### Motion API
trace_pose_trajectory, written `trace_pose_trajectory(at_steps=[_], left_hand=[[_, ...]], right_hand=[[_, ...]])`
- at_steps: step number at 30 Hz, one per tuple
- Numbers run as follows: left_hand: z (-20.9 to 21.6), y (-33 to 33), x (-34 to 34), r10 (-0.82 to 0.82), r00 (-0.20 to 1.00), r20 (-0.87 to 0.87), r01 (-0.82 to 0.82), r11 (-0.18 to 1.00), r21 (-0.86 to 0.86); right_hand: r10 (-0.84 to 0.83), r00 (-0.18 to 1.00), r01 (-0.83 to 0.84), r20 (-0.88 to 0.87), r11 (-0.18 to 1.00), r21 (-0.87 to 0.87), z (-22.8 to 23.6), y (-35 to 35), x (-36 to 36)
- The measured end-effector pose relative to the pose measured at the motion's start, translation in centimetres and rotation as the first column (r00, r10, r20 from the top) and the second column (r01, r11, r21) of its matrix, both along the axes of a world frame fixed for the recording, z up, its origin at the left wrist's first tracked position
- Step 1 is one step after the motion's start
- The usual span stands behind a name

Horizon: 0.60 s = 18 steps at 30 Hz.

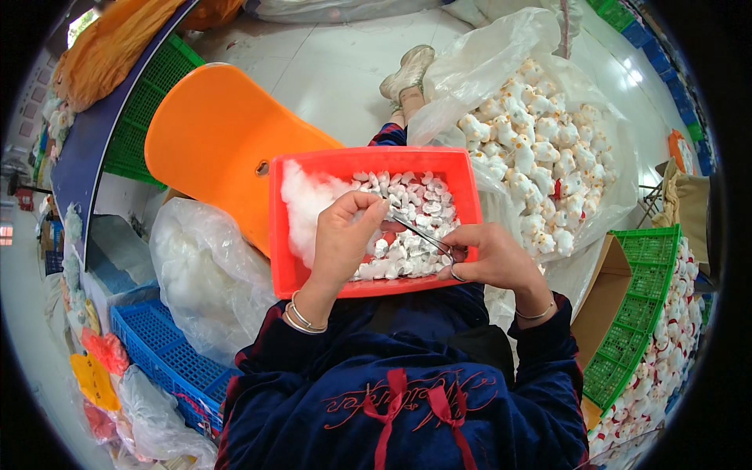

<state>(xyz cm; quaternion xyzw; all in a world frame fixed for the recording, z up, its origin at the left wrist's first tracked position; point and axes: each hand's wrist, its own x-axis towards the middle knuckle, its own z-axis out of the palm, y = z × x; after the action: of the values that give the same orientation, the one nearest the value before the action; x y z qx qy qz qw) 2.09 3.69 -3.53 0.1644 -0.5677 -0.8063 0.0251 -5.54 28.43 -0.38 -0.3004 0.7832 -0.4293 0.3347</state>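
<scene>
A red plastic tray (376, 291) rests on my lap. White fluffy stuffing (307, 200) fills its left part, and many small white pieces (407, 265) lie in the rest. My right hand (497, 254) grips metal forceps (427, 237) by the finger loops, their jaws pointing up and left toward my other hand. Above the stuffing, my left hand (345, 235) pinches thumb and forefinger together at the forceps' tip. Whatever sits between those fingertips is too small or hidden to make out.
Beyond the tray stands an orange chair (219, 141). A clear bag of small white plush toys (540, 149) lies at the right, near a green crate (638, 313). At the left are a bag of stuffing (204, 270) and a blue crate (168, 348).
</scene>
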Motion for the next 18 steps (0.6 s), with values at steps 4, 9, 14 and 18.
trace_pose_trajectory(at_steps=[4,9,14,18], left_hand=[[0.2,0.2,-0.2,0.030,0.999,-0.026,-0.030,0.999,0.022],[-0.4,0.5,-0.2,0.032,0.992,-0.123,-0.030,0.999,0.021],[-0.4,0.5,-0.2,0.024,0.991,-0.132,-0.032,0.998,-0.057],[-0.4,0.8,0.0,0.073,0.980,-0.183,-0.091,0.992,-0.089]], right_hand=[[-0.052,0.995,0.050,0.088,0.998,0.022,0.1,-0.3,0.4],[-0.001,1.000,0.002,0.004,1.000,-0.018,-0.1,-0.1,0.2],[-0.005,1.000,0.006,0.025,1.000,-0.021,-0.6,-0.1,0.4],[-0.019,1.000,0.020,0.013,1.000,-0.023,-0.8,-0.4,0.6]])
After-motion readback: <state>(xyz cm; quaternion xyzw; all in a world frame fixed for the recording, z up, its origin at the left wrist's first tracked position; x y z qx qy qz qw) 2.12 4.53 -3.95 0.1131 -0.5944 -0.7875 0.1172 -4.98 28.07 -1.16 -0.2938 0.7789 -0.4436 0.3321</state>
